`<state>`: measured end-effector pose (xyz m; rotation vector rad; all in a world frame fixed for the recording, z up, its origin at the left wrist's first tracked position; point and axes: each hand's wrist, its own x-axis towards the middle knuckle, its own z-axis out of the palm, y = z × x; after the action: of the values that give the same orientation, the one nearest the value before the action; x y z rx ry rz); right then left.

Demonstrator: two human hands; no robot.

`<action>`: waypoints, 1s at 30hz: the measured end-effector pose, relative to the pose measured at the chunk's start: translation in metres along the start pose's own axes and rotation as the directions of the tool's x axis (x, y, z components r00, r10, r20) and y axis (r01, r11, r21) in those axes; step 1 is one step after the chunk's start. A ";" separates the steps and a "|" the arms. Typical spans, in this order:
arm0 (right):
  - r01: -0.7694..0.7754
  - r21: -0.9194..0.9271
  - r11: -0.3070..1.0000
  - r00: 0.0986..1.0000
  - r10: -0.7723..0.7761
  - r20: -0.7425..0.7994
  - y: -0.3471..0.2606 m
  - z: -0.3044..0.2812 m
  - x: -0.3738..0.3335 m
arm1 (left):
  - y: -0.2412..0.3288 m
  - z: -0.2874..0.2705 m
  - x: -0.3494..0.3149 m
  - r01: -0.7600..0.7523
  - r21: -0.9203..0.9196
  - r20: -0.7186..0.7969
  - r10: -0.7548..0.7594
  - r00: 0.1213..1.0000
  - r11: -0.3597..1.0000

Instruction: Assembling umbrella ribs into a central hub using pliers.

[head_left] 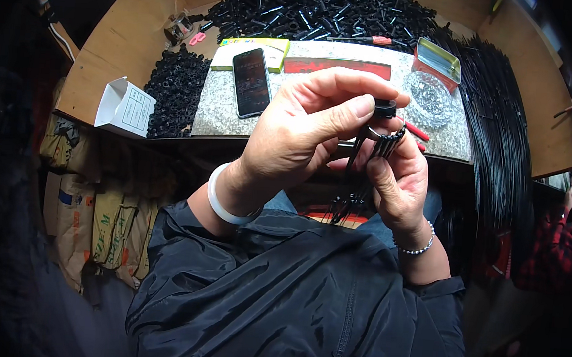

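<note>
the left hand [306, 123] pinches a black cap [385, 109] just above the black rods [386, 146], which the right hand [402, 183] grips; a loose right grip could let the rods slip, a weak pinch could drop the cap.

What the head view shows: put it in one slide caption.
Left hand pinches a round black piece close to slim black pieces in the right hand, heaped black parts beyond.
</note>
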<state>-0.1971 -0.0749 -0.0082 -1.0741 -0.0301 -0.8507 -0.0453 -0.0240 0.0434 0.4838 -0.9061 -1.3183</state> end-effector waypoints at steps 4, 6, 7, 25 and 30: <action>0.012 -0.049 0.999 0.999 -0.010 0.030 0.001 -0.003 0.001 | -0.001 -0.002 -0.001 -0.014 0.048 0.008 0.014 1.000 0.999; -0.006 -0.037 0.999 1.000 0.007 0.023 0.002 -0.005 -0.001 | 0.001 -0.003 -0.001 -0.005 0.083 0.023 0.004 1.000 0.997; -0.023 -0.025 0.999 1.000 0.023 0.015 0.002 -0.005 -0.002 | 0.001 -0.003 -0.001 0.010 0.073 0.020 -0.012 1.000 0.997; 0.015 -0.124 0.992 0.998 -0.022 -0.058 0.001 0.003 -0.002 | -0.001 0.004 -0.008 -0.233 0.399 0.096 0.212 0.973 0.887; 0.005 -0.058 0.998 1.000 -0.007 -0.030 0.000 0.003 0.000 | 0.003 -0.001 -0.010 -0.257 0.541 0.145 0.213 0.966 0.801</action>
<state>-0.1960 -0.0720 -0.0067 -1.1157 0.0167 -0.8778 -0.0425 -0.0137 0.0421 0.7461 -1.3814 -0.8317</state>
